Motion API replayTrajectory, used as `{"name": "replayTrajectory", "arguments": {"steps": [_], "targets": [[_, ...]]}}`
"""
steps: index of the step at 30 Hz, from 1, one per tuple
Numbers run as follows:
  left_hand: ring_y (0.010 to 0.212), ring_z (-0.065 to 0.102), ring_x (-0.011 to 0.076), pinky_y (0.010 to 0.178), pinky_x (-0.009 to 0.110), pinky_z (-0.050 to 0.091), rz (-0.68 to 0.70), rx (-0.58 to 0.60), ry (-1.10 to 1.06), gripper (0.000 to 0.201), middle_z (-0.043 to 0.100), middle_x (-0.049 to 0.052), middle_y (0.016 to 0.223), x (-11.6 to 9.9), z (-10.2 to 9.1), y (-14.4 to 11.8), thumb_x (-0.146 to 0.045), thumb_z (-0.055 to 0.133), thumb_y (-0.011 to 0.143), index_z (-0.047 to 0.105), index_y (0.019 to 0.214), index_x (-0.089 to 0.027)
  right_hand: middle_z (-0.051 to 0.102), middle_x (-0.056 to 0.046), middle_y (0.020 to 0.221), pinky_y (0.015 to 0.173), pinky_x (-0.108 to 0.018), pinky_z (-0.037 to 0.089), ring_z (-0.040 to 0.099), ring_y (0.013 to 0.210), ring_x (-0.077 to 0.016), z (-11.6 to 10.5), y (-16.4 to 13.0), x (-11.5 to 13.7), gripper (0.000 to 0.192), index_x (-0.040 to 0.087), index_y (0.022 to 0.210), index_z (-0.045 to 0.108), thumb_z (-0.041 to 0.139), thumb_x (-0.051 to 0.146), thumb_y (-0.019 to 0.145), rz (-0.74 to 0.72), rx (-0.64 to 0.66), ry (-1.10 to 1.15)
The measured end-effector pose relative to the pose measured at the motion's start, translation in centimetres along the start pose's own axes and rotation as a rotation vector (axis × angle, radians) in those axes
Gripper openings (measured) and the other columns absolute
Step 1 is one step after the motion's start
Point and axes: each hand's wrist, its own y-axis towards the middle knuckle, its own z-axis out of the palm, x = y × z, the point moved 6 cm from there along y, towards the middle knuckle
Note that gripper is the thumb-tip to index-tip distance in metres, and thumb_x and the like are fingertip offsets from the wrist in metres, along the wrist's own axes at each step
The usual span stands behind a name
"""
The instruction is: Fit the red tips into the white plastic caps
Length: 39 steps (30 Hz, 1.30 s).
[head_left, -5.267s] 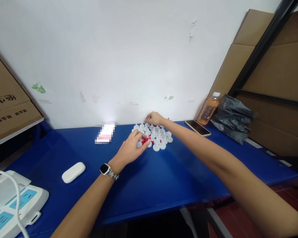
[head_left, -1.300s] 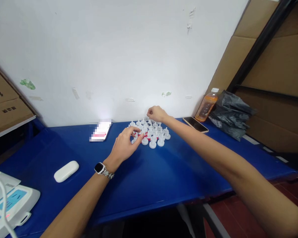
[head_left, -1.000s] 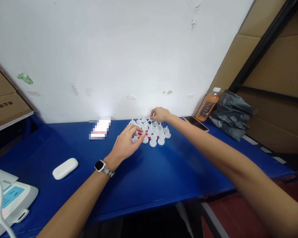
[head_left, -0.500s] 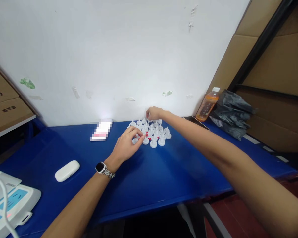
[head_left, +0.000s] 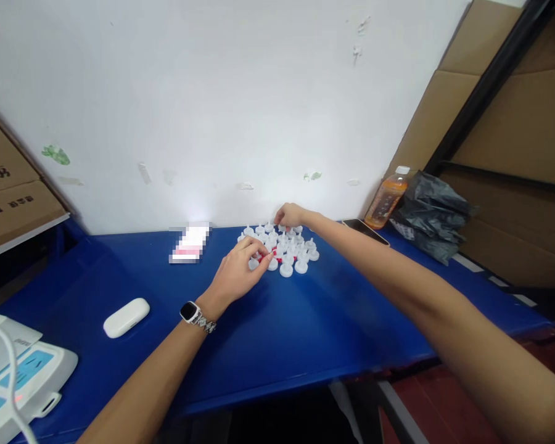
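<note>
Left hand (head_left: 237, 272), right hand (head_left: 290, 216), at white caps (head_left: 289, 253), box lettering unreadable

Caps (head_left: 287, 250) on table (head_left: 282, 333), phone (head_left: 366, 231) right, case (head_left: 126, 317) left.

Setting: small workshop or packing bench, not a home. Evidence: blue worktable (head_left: 282, 333) pushed against a scuffed white wall (head_left: 222, 92) with tape remnants; flattened cardboard cartons (head_left: 513, 123) leaning at right, printed carton (head_left: 9, 197) at left; batch of identical small white plastic parts (head_left: 287, 246) clustered on the table; black plastic bag (head_left: 432, 216) beside a drink bottle (head_left: 388, 200)
</note>
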Motion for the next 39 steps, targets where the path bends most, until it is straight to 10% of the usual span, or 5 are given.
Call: {"name": "replayTrajectory", "arguments": {"steps": [10,39], "targets": [[0.08,0.06,0.0146,0.06,0.026,0.046,-0.002,0.014,-0.004,0.02,0.063,0.003,0.106,0.0,0.1,-0.1,-0.037,0.051,0.094,0.066,0.092,-0.023,0.075,-0.006,0.104,0.078,-0.023,0.049,0.068,0.094,-0.0209,-1.0,-2.0,1.1,0.024,0.019,0.095,0.075,0.065,0.014,0.074,-0.205,-0.189,-0.256],[0.076,0.06,0.0136,0.07,0.029,0.048,0.001,0.039,0.03,0.026,0.063,0.001,0.1,-0.8,0.0,-0.3,-0.043,0.049,0.095,0.064,0.088,-0.024,0.071,-0.011,0.114,0.088,-0.034,0.049,0.066,0.105,-0.0284,-0.5,0.2,0.6,0.031,0.023,0.104,0.074,0.07,0.019,0.073,-0.021,-0.206,-0.38]]}}
